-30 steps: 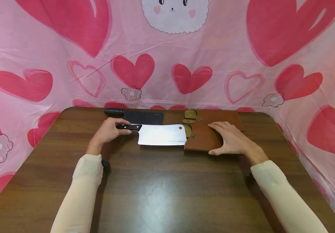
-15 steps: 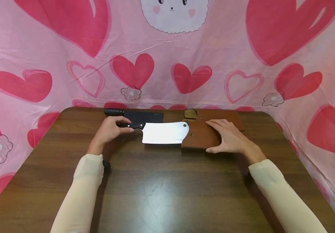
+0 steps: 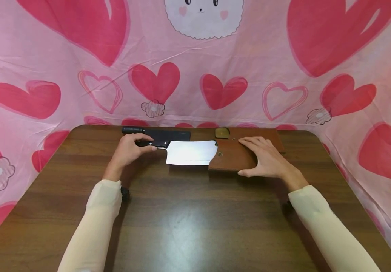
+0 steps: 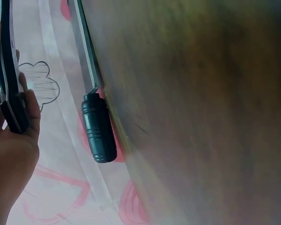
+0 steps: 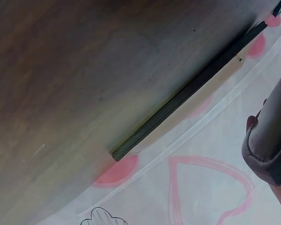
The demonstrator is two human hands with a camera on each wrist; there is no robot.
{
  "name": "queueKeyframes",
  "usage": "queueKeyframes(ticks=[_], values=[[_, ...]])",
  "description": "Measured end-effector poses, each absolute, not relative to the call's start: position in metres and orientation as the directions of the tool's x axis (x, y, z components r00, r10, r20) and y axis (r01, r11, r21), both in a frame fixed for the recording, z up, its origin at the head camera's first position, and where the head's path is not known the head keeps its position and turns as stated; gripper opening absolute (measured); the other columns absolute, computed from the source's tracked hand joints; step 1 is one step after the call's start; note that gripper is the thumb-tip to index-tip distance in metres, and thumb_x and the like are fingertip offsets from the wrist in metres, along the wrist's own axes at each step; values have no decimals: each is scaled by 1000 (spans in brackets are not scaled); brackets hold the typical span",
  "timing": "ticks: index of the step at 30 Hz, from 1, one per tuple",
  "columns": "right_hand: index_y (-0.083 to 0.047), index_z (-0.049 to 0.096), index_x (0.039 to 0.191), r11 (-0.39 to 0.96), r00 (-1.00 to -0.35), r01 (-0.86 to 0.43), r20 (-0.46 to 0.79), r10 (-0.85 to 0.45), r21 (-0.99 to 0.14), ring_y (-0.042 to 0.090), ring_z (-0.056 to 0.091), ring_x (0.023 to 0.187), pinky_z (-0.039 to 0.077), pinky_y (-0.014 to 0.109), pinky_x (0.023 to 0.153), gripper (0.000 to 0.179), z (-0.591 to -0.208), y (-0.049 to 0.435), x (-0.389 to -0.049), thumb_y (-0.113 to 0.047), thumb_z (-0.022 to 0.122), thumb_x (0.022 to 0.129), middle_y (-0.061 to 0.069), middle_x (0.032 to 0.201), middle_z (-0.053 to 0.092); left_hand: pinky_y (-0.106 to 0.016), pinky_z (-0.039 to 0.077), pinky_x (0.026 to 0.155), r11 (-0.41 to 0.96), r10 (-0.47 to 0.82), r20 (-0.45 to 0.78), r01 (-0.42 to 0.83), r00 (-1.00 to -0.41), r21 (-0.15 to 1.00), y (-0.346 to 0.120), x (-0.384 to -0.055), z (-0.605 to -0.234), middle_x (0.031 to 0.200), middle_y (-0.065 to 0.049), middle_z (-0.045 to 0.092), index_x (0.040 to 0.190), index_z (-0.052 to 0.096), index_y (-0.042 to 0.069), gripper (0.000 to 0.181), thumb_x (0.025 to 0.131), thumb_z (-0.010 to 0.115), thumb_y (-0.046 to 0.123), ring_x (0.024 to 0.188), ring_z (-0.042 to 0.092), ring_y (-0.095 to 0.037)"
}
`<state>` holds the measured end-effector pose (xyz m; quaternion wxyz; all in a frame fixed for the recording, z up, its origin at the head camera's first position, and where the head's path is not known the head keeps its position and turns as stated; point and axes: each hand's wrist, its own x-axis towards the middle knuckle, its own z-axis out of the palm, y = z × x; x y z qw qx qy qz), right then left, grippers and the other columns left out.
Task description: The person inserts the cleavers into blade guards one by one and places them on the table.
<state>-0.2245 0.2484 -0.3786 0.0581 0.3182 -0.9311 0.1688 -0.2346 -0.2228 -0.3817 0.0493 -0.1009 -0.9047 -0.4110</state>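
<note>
Faces pink heart-printed cloth (image 3: pixel 195 53) beyond a wooden table (image 3: pixel 188 211). Holds a bright cleaver (image 3: pixel 190 153) aloft, with blade end inside a brown sheath (image 3: pixel 231 156). Has a second sheath (image 3: pixel 258 133) and a dark knife (image 3: pixel 169 135) near the table's far edge. Spans the brown sheath with the right hand (image 3: pixel 268 160), thumb and fingers wide apart; pinches the cleaver's black handle (image 3: pixel 160 144) in the left hand (image 3: pixel 127 151).

At the left edge, a black handle (image 4: pixel 14 115) is gripped in the left hand (image 4: pixel 11 159), with fingers wrapped around its far side. Beside it and apart from the hand, a ridged grip (image 4: pixel 99 129) is seen joined to a narrow blade (image 4: pixel 87 47) viewed edge-on, along the blurred wooden table (image 4: pixel 201 112). Behind, a pale cloth (image 4: pixel 63 140) is printed with pink shapes and an outlined flower (image 4: pixel 44 86).
</note>
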Motion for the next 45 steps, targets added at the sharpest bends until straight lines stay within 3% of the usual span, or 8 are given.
queueKeyframes(ticks=[45], values=[[-12,48,151,720,-773,-634,237,-588,-281,30,39,135,29,59,106,106,-373,234,-222,-68,82,68,8,152,46,-54,47,97,613,195,177,261,-965,745,-202,-234,-376,119,-15,68,117,74,4,38,87,83,25,111,57,-33]])
